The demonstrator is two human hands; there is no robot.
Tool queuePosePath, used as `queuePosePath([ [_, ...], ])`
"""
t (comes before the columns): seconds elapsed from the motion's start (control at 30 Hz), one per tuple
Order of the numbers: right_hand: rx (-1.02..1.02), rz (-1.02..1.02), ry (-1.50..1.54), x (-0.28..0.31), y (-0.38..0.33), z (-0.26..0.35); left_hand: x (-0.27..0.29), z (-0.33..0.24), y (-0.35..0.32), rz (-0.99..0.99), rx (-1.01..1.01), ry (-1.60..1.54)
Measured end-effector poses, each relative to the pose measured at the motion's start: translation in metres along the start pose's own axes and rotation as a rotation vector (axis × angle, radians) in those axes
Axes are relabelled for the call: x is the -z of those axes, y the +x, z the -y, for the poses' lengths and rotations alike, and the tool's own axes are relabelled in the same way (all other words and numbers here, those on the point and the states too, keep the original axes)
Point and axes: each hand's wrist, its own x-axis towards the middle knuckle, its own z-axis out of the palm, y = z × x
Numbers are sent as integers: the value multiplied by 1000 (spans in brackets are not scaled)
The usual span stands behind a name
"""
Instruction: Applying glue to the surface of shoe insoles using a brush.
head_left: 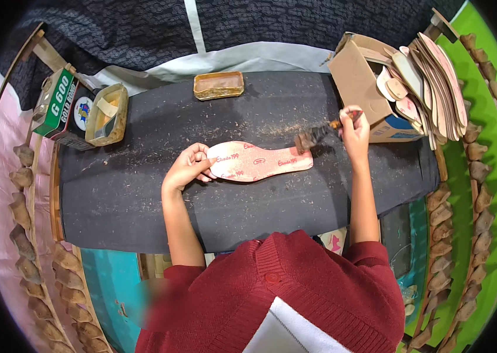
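Note:
A pale pink shoe insole (258, 162) with red print lies across the dark worktable, its wide end to the left. My left hand (188, 167) pinches that wide end between thumb and fingers. In my right hand (355, 130) is a worn brush (318, 135) with a dark, crusted handle, held by its far end. The brush head sits at the top edge of the insole's narrow right end; whether it touches the surface I cannot tell.
A glue-stained tray (219, 86) stands at the back. Far left are a green-and-black tin (59, 107) and a yellowish tub (109, 120). A cardboard box (361, 82) at right holds stacked insoles (436, 82). Wooden shoe lasts (22, 241) line racks on both sides. Scraps dot the tablecloth (142, 200).

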Motion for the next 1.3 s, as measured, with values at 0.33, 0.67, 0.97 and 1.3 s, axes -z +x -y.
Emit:
queuePosePath([
  [0.33,347,130,19,-126,105,1,41,11,-9,-253,-129,-102],
  [0.67,351,356,-441,-191,126,-8,58,19,-14,-430,-260,-156],
  [0.97,357,169,-150,-175,133,-15,51,19,-3,-510,-290,-140],
  [1.3,377,159,-77,-154,115,-18,35,16,13,-558,-367,-329],
])
